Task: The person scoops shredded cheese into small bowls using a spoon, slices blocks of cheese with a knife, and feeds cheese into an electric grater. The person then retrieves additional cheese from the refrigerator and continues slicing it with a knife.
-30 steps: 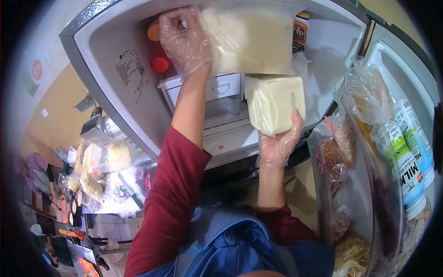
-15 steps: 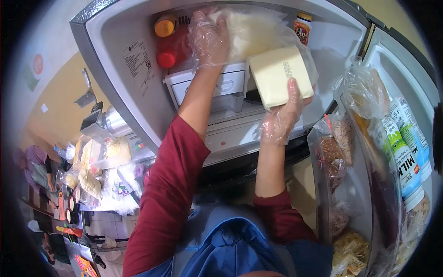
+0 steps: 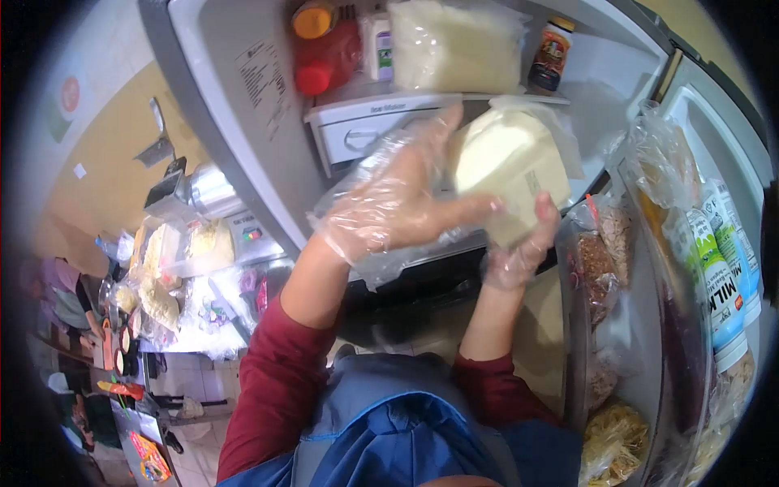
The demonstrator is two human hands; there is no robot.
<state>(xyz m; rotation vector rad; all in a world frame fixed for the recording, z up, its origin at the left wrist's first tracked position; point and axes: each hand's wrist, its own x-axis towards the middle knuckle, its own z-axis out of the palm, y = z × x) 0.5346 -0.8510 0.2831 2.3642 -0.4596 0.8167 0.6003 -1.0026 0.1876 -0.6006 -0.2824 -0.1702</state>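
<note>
In front of the open freezer compartment, my right hand (image 3: 522, 243), in a clear plastic glove, grips a pale yellow wrapped block (image 3: 507, 166) by its lower edge. Small dark print shows on the block's face, and a loose clear plastic bag (image 3: 565, 138) hangs behind it. My left hand (image 3: 398, 195), also in a clear plastic glove, is open beside the block with thumb and fingers apart. Its thumb reaches over the block's lower left; whether it touches I cannot tell. Behind, a bag of pale contents (image 3: 457, 45) lies on the freezer shelf.
Beside that bag stand a red-capped container (image 3: 316, 69), a white carton (image 3: 377, 49) and a dark jar (image 3: 552, 55). The ice maker drawer (image 3: 357, 138) is below. Milk bottles (image 3: 718, 268) and bagged food (image 3: 596, 276) fill the door at right. A cluttered counter (image 3: 191, 316) and people are at left.
My left hand has let go of the bag on the shelf and come down beside the block. My right hand still holds the block, now slightly lower and to the right.
</note>
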